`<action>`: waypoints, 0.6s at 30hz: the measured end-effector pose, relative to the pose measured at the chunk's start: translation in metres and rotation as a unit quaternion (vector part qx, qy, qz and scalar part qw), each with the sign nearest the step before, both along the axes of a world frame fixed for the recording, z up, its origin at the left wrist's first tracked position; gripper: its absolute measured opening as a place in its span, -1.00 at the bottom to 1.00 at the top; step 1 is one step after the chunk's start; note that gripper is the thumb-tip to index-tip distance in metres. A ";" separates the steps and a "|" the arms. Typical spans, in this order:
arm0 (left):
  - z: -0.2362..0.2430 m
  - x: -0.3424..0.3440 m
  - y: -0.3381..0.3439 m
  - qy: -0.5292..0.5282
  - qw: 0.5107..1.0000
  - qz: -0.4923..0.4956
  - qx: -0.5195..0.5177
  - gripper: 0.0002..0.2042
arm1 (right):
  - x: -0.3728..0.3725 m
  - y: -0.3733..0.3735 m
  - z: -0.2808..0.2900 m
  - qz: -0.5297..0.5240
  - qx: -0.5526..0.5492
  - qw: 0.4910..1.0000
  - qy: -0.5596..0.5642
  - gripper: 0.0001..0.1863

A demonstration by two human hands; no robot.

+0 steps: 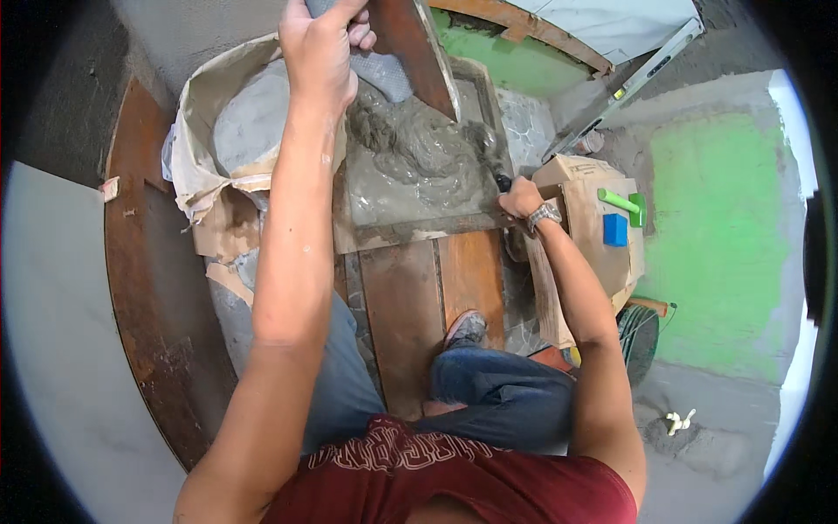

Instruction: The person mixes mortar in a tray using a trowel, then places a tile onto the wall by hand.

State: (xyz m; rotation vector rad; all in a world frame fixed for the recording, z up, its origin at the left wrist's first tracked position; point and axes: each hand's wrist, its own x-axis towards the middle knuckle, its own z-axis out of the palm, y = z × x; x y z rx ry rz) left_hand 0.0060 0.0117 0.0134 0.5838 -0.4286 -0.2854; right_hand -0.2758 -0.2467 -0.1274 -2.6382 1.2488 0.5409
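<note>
Two bare hands work over wet grey mortar. Leftmost, a crumpled paper cement sack slumps open beside a powdery grey heap. The left hand is fisted around a grey textured handle above the lumpy, glistening mix, which fills a shallow wooden tray. The right hand, wristwatch on, curls tight around a dark tool at the tray's right edge. A cardboard box sits just beyond.

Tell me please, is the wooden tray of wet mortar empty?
No, the wooden tray holds a thick heap of wet grey mortar, which the right hand works at its edge.
</note>
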 end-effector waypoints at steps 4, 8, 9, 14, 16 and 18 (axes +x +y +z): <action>0.002 0.000 0.005 0.007 1.000 0.023 0.010 -0.77 | -0.018 0.034 -0.003 -0.183 0.213 0.960 -0.016 -0.69; 0.005 0.002 0.010 0.001 0.999 0.037 0.014 -0.78 | -0.022 0.073 -0.037 -0.316 0.401 0.848 -0.141 -0.80; 0.005 0.003 0.012 -0.005 0.999 0.037 0.012 -0.78 | -0.016 0.076 -0.038 -0.306 0.431 0.832 -0.165 -0.78; 0.009 -0.003 0.013 -0.014 0.999 0.042 0.015 -0.80 | 0.026 0.073 -0.045 -0.298 0.531 0.759 -0.230 -0.79; 0.008 -0.005 0.012 -0.009 0.999 0.037 0.032 -0.79 | 0.047 0.062 -0.048 -0.319 0.643 0.641 -0.270 -0.80; 0.004 -0.004 0.011 -0.012 0.998 0.039 0.040 -0.79 | 0.062 0.046 -0.039 -0.303 0.659 0.634 -0.268 -0.78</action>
